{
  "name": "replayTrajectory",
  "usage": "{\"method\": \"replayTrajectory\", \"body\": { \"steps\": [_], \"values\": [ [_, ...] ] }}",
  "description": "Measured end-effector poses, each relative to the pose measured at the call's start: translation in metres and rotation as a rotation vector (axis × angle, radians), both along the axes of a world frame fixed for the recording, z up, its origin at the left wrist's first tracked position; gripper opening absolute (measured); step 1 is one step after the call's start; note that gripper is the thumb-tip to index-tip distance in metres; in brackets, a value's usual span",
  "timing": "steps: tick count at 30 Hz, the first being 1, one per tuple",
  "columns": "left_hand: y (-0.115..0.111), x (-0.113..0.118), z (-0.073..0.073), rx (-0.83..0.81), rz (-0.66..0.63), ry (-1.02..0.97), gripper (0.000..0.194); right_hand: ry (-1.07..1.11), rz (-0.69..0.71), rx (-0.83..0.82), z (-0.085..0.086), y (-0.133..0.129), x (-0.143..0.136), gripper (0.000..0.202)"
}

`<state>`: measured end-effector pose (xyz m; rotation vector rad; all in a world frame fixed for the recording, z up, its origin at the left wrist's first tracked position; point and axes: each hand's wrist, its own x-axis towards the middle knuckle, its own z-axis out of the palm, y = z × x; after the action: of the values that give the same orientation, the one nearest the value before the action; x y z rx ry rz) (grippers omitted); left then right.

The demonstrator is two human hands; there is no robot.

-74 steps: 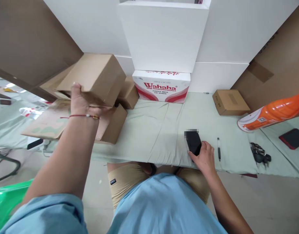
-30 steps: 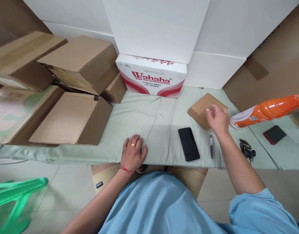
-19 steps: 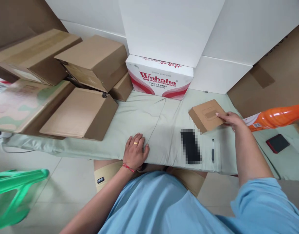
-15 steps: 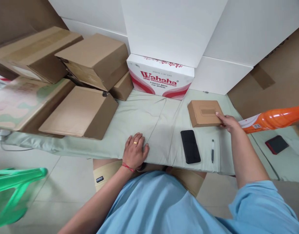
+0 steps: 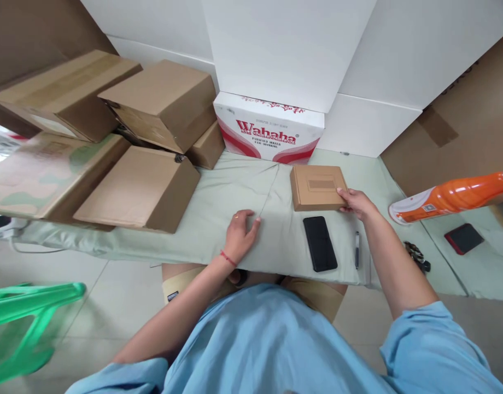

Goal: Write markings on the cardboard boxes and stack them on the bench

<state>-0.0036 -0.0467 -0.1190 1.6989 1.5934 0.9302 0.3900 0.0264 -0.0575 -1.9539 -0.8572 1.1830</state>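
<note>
My right hand [image 5: 356, 203] grips the right front corner of a small flat brown cardboard box [image 5: 319, 187], thumb on its top and the other fingers at its side. Nothing is in my left hand [image 5: 241, 235], which is over the cloth near the table's front edge, thumb apart from the fingers. A black phone [image 5: 320, 243] lies in front of the small box, with a pen [image 5: 357, 250] to its right. Behind them stands a white and red Wahaha box [image 5: 270, 131].
Several cardboard boxes [image 5: 139, 186] are stacked on the left of the cloth-covered table [image 5: 210, 219]. At the right are an orange bottle [image 5: 452, 197], a dark beaded item [image 5: 416, 256] and a red-edged black object [image 5: 463, 238]. A green stool [image 5: 34, 312] stands at lower left.
The small box has moved left with my right hand on it. My left hand has lifted and shifted slightly right and forward, turning onto its side. The beaded item has come into view.
</note>
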Motion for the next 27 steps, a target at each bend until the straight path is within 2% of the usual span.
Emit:
{"method": "replayTrajectory", "body": {
  "steps": [3,5,8,11,15,17,19,22,24,27],
  "values": [
    [0.030,0.023,0.000,-0.056,-0.037,-0.127,0.048,0.024,0.047,0.031,0.000,0.004,-0.030,0.025],
    [0.044,0.035,0.000,-0.087,-0.043,-0.196,0.053,0.044,0.094,0.044,-0.002,-0.002,-0.054,0.024],
    [0.048,0.041,0.004,-0.108,-0.040,-0.281,0.056,0.080,0.147,0.057,-0.005,-0.024,-0.088,0.031],
    [0.030,0.030,0.016,-0.093,-0.015,-0.353,0.064,0.160,0.168,0.091,-0.005,-0.053,-0.111,0.047],
    [-0.013,0.003,0.049,0.043,0.043,-0.437,0.068,0.418,0.168,0.107,-0.001,-0.093,-0.131,0.055],
    [-0.035,-0.009,0.066,0.173,0.067,-0.370,0.070,0.596,0.146,0.093,-0.002,-0.111,-0.142,0.054],
    [-0.054,-0.019,0.077,0.269,0.064,-0.259,0.082,0.700,0.140,0.080,-0.006,-0.125,-0.152,0.050],
    [-0.071,-0.028,0.082,0.290,-0.050,-0.148,0.095,0.727,0.129,0.092,-0.016,-0.138,-0.163,0.048],
    [-0.074,-0.032,0.078,0.230,-0.113,-0.136,0.090,0.717,0.093,0.123,-0.021,-0.142,-0.164,0.047],
    [-0.071,-0.036,0.070,0.073,-0.054,-0.264,0.087,0.668,0.043,0.168,-0.022,-0.149,-0.158,0.041]
  ]
}}
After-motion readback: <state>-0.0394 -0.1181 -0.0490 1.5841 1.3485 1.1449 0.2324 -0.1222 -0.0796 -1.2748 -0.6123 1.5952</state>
